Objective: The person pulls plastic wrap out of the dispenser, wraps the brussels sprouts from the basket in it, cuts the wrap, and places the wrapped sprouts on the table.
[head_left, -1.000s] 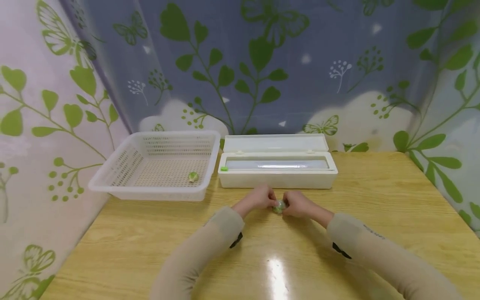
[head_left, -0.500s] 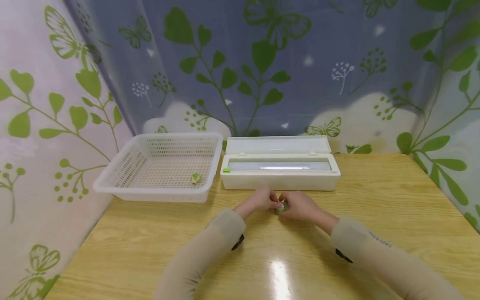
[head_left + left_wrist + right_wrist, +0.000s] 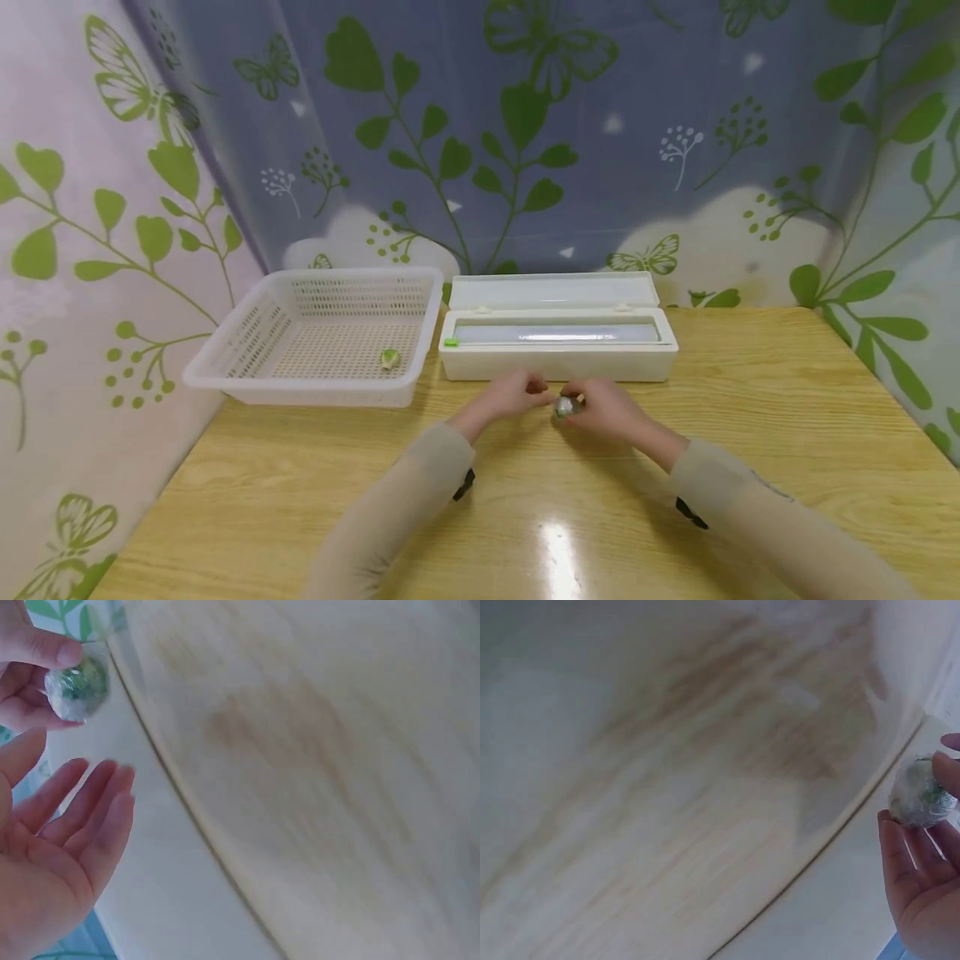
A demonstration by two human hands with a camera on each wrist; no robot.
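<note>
My right hand (image 3: 603, 408) pinches a small round Brussels sprout (image 3: 564, 407) wrapped in clear, crinkled cling film. In the right wrist view the wrapped sprout (image 3: 921, 791) sits between thumb and fingertips, green showing through the film. My left hand (image 3: 513, 396) is just left of it, holding nothing; the left wrist view shows this hand (image 3: 67, 840) palm up, fingers loosely bent and apart from the sprout. Behind both hands stands a white cling film dispenser (image 3: 558, 365), lid raised, with a film roll (image 3: 555, 333) inside and a green slider (image 3: 451, 342) at its left end.
A white perforated plastic basket (image 3: 300, 386) stands at the back left, close beside the dispenser. In it lies one green-and-white sprout (image 3: 389, 359) near the right wall. The wooden table (image 3: 315, 467) meets a leaf-patterned curtain (image 3: 480, 150) at the back.
Both hands gripped the wrapped sprout earlier; my left hand has let go and drawn slightly left. My right hand keeps hold of it and has shifted a little right.
</note>
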